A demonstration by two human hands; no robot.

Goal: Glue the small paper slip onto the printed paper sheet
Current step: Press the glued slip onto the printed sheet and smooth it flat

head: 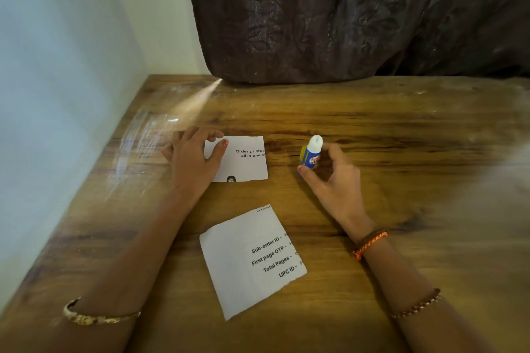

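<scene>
Two torn pieces of white paper lie on a wooden table [372,129]. At the centre of the frame sits the smaller paper slip [243,163], printed with "Order printou… all in one…" and a small dark figure at its lower edge. Below it, lower centre and well apart from it, lies the larger printed paper sheet [246,264], turned at an angle, with lines reading "Sub-order ID", "First page OTP", "Total Pages" and "UPC ID" along its right side.

At centre left, the left hand [192,155] rests on the left end of the slip, thumb laid flat on the paper and the other fingers loosely bent over its upper left corner and the table; it pins the slip down rather than gripping it. A gold bangle [97,315] circles that forearm near the lower left of the frame.

Right of centre, the right hand [332,178] holds a small blue and yellow glue bottle [311,155] with a white tip, pinched between thumb and curled fingers, standing roughly upright with the tip pointing up. Whether the bottle's base touches the table cannot be told. An orange thread band [370,243] wraps the right wrist, and a beaded bracelet [415,306] sits lower on that forearm.

Across the upper right hangs a dark patterned curtain [344,14], its hem touching the table's far edge; a pale wall [57,66] fills the upper left.
</scene>
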